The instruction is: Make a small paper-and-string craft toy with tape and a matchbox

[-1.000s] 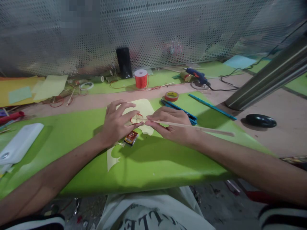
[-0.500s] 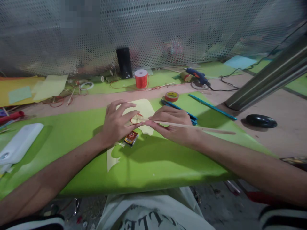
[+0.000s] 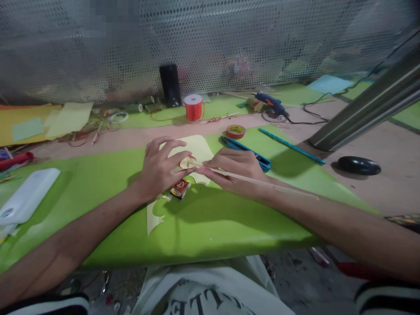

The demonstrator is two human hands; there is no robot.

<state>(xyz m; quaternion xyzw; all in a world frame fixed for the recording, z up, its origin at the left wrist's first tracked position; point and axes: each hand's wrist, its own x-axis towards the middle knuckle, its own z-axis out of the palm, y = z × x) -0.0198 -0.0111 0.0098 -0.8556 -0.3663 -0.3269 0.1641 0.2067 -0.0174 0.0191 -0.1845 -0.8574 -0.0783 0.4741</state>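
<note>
Between the thumb and index finger of my left hand (image 3: 160,168) sits a small pale-yellow round piece with a red edge (image 3: 187,162); its other fingers are spread. My right hand (image 3: 238,170) is closed in a pinch on a thin wooden stick (image 3: 259,179). The stick's left tip meets the round piece, and its long end lies over my right wrist. Pale-yellow paper (image 3: 197,144) lies flat beneath and behind my fingers. Just below my left hand is a small packet with a red and yellow label (image 3: 180,189), beside a cut paper scrap (image 3: 153,218).
Behind my hands are a red thread spool (image 3: 193,108), a tape roll (image 3: 235,131), a blue utility knife (image 3: 246,151), a blue stick (image 3: 290,145), and a glue gun (image 3: 269,103). A metal post (image 3: 364,103) rises at right near a black mouse-like object (image 3: 358,166). At left lies a white power bank (image 3: 29,192).
The stick's long end has swung down toward me, from above my right wrist to across it. Both hands stay nearly in place.
</note>
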